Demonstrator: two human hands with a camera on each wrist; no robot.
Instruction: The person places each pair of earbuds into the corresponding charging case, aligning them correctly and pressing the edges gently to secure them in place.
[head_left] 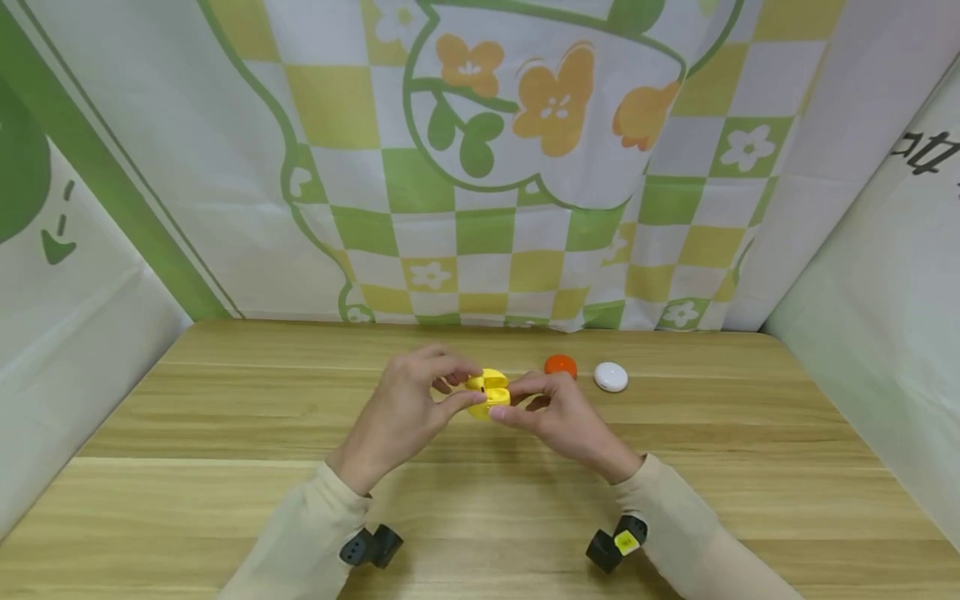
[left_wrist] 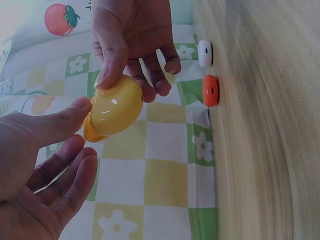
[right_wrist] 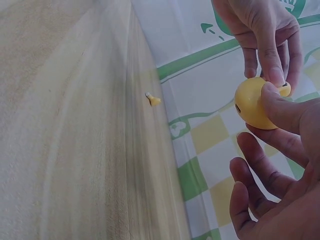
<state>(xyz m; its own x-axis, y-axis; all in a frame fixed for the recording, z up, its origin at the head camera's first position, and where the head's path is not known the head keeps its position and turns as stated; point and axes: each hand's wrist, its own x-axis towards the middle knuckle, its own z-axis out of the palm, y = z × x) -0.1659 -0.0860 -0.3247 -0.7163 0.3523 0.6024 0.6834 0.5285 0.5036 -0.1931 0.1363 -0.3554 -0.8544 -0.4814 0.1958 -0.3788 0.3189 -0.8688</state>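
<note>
A glossy yellow earbud charging case (head_left: 491, 396) with its lid raised is held between both hands above the table. My right hand (head_left: 558, 417) grips the rounded body between thumb and fingers; in the right wrist view the lower fingers are spread away from it. My left hand (head_left: 405, 412) pinches the case's left side near the open lid, thumb toward me. Whether an earbud sits under those fingertips is hidden. A small yellow earbud (right_wrist: 152, 99) with a metallic tip lies on the tabletop in the right wrist view.
Beyond my right hand, an orange rounded case (head_left: 561, 366) and a white one (head_left: 611, 377) rest on the wooden table (head_left: 750, 467). A checkered flower-print cloth (head_left: 480, 275) hangs at the table's back edge, and pale printed panels stand at both sides.
</note>
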